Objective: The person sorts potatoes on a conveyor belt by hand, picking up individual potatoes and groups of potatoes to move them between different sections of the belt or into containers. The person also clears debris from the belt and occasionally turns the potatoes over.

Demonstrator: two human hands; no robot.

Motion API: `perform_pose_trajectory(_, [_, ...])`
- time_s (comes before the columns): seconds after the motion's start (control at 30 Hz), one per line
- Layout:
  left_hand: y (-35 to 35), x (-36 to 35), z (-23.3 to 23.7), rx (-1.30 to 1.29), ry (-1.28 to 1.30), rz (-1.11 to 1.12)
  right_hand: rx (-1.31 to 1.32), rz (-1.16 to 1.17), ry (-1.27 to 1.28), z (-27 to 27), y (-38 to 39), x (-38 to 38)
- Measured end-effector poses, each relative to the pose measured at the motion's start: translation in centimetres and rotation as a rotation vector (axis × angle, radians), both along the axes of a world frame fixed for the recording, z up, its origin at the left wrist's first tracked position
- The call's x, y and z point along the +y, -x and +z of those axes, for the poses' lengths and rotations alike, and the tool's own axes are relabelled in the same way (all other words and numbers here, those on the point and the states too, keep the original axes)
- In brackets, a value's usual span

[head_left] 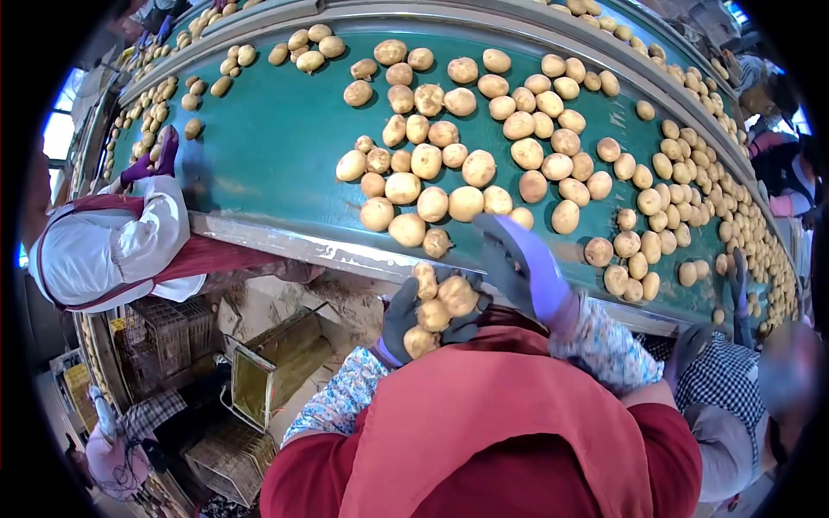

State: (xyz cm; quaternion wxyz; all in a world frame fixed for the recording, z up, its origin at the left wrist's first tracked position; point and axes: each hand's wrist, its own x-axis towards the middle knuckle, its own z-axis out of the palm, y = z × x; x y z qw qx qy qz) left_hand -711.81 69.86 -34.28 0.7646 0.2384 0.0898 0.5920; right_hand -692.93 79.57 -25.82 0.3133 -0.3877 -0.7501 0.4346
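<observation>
My left hand (pixel 399 318), in a dark glove with a purple cuff, is cupped below the belt's near edge, in front of my red apron. Several potatoes (pixel 457 296) lie in it, some lumpy or misshapen. My right hand (pixel 508 259), gloved in dark grey and purple, reaches over the metal rim of the belt. Its fingers look stretched out, and nothing shows in them; the palm side is hidden. Right by its fingertips lie a small potato (pixel 522 217) and a rounder potato (pixel 498 200) on the green conveyor belt (pixel 268 129).
Loose potatoes (pixel 427 161) are spread over the belt, denser to the right. A metal rail (pixel 285 242) runs along its near edge. At left stands a co-worker in white sleeves (pixel 151 233); another in a checked sleeve (pixel 717 371) is at right. Crates (pixel 168 332) sit below left.
</observation>
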Motion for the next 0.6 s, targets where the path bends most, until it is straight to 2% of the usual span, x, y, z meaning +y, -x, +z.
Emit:
perform_pose_trajectory(0.03, [0.4, 0.4, -0.9, -0.032, -0.221, 0.042, -0.150, 0.031, -0.049, 0.1, 0.9, 2.0])
perform_pose_trajectory(0.07, [0.9, -0.1, -1.4, -0.110, -0.206, 0.052, -0.256, 0.155, -0.039, -0.1, 2.1, 3.0])
perform_pose_trajectory(0.1, [1.3, -0.3, -1.3, -0.162, -0.183, 0.058, -0.492, 0.251, -0.005, -3.8, 3.4, 3.3])
perform_pose_trajectory(0.17, [2.2, -0.2, -0.7, -0.241, -0.137, 0.073, -0.680, 0.267, 0.197, -4.4, 7.0, 3.1])
perform_pose_trajectory(0.27, [5.7, -1.2, 2.5, 0.055, 0.169, 0.117, -0.407, -0.034, 0.046, -9.2, 9.0, 1.4])
perform_pose_trajectory(0.33, [9.0, -0.6, 0.9, -0.544, 0.708, -0.095, -0.310, -0.079, 0.347, -7.1, 9.3, 2.5])
perform_pose_trajectory(0.37, [10.1, 0.1, 0.2, -0.397, 0.542, -0.053, -0.257, -0.101, 0.499, -5.9, 9.4, 2.9])
perform_pose_trajectory(0.4, [11.1, 1.0, 0.3, -0.253, 0.388, 0.010, -0.057, -0.222, 0.633, -5.0, 9.2, 2.7])
perform_pose_trajectory(0.43, [12.7, 1.7, 0.5, -0.160, 0.491, 0.061, -0.083, -0.235, 0.492, -4.3, 8.9, 2.7])
perform_pose_trajectory(0.5, [13.8, 2.7, 1.2, 0.200, 0.433, 0.138, 0.105, -0.250, 0.171, -4.0, 9.8, 1.4])
perform_pose_trajectory(0.53, [14.3, 3.3, 1.8, 0.382, 0.414, 0.170, 0.041, -0.143, 0.014, -2.4, 11.1, 1.0])
perform_pose_trajectory(0.57, [15.3, 4.4, 1.1, 0.052, 0.314, 0.111, -0.023, -0.037, -0.145, 0.2, 12.5, 0.7])
perform_pose_trajectory(0.6, [16.1, 5.8, 1.1, -0.271, 0.234, 0.002, -0.007, 0.030, -0.090, 1.5, 13.6, 0.8])
